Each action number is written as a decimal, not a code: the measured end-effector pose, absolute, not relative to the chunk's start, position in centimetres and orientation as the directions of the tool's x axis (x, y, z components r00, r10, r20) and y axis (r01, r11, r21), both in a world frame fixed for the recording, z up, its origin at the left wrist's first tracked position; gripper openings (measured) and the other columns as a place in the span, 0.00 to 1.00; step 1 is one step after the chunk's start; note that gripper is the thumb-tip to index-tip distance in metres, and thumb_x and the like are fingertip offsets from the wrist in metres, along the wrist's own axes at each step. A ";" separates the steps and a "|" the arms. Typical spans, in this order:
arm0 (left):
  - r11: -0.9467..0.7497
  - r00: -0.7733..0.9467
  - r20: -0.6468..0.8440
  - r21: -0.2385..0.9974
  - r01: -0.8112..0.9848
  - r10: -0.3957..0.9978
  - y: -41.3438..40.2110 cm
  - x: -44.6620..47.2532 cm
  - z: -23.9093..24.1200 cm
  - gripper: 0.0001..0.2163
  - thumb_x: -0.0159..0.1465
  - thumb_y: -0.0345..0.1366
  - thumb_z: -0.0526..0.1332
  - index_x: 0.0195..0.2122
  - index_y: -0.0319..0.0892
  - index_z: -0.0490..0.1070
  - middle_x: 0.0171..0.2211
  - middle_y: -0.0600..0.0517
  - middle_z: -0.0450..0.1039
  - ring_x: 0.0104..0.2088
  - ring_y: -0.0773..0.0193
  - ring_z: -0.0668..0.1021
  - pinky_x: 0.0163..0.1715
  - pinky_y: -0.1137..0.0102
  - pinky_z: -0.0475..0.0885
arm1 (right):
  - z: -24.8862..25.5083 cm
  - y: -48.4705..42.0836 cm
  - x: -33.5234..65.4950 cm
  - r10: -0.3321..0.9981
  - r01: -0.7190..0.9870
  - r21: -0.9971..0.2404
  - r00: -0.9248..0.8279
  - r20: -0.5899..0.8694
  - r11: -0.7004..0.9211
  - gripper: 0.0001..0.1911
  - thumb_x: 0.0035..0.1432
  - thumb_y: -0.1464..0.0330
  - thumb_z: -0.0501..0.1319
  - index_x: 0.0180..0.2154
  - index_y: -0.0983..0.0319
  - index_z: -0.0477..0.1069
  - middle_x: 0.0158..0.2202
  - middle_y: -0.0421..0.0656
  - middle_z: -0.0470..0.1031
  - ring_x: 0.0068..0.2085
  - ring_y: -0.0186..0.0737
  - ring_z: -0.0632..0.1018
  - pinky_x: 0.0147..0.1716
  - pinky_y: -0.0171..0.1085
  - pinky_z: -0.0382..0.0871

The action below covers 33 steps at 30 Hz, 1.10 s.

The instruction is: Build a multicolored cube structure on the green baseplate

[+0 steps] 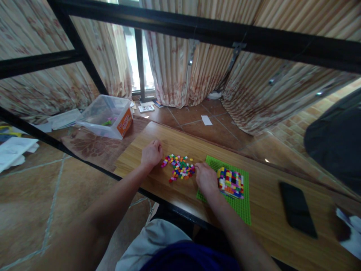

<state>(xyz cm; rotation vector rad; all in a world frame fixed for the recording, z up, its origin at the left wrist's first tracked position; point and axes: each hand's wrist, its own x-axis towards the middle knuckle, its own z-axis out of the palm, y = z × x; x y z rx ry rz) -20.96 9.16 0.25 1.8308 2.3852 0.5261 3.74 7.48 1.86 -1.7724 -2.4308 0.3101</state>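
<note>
A loose heap of small multicoloured building bricks [182, 168] lies on the wooden table between my hands. My left hand [152, 153] rests on the wood just left of the heap, its fingers curled in; anything inside them is hidden. At the heap's right edge, my right hand [207, 178] has its thumb and fingers drawn together, and what they may hold is too small to make out. Behind that hand's wrist, a green studded baseplate [245, 210] lies flat. On it stands a block-shaped build of multicoloured bricks [231, 183], with a dark opening in its top.
A black phone [298, 209] lies on the table [265, 192] to the right, with crumpled white paper [351, 229] beyond it. Dark metal bars [180, 24] cross in front. A clear plastic bin [105, 116] stands on the floor at the left.
</note>
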 end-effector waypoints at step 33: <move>0.223 -0.285 0.161 0.321 0.921 0.945 9.4 -21.1 0.0 0.10 0.68 0.35 0.50 0.41 0.44 0.71 0.43 0.46 0.76 0.43 0.56 0.78 0.35 0.66 0.67 | 7.7 9.5 16.1 0.952 0.840 -0.450 -0.254 0.169 0.304 0.13 0.58 0.68 0.56 0.37 0.58 0.80 0.40 0.45 0.82 0.42 0.44 0.81 0.46 0.43 0.73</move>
